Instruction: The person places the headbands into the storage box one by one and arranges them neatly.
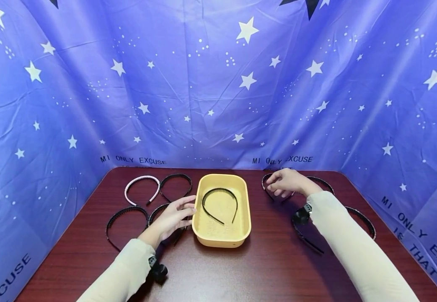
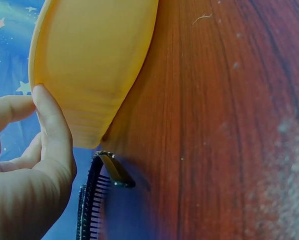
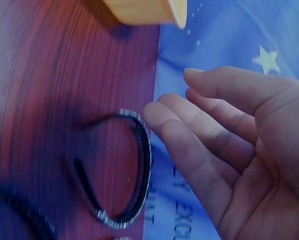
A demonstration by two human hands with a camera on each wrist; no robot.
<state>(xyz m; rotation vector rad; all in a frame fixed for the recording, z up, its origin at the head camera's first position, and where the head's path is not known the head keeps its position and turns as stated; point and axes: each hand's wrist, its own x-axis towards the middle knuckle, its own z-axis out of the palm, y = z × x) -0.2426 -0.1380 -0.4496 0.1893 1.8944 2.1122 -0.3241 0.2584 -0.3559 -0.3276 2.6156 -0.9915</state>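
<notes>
A black toothed headband (image 1: 219, 189) lies inside a yellow plastic basket (image 1: 222, 242) at the middle of the table. My left hand (image 1: 173, 220) touches the basket's left side, fingers extended; in the left wrist view, thumb and fingertip meet at the basket's rim (image 2: 33, 55). Over a dark headband with shiny silvery parts (image 3: 144, 170) at the table's far right, my right hand (image 1: 288, 183) hovers with its fingers loosely bent. Nothing is in its grasp. The right hand hides part of that headband in the head view.
To the left lie a white headband (image 1: 126, 189) and black ones (image 1: 176, 175), (image 1: 127, 208), one partly behind my left hand. More dark headbands (image 1: 321, 181), (image 1: 365, 220) lie right, around my right forearm. A blue star-patterned curtain (image 1: 218, 105) borders the table (image 1: 218, 277).
</notes>
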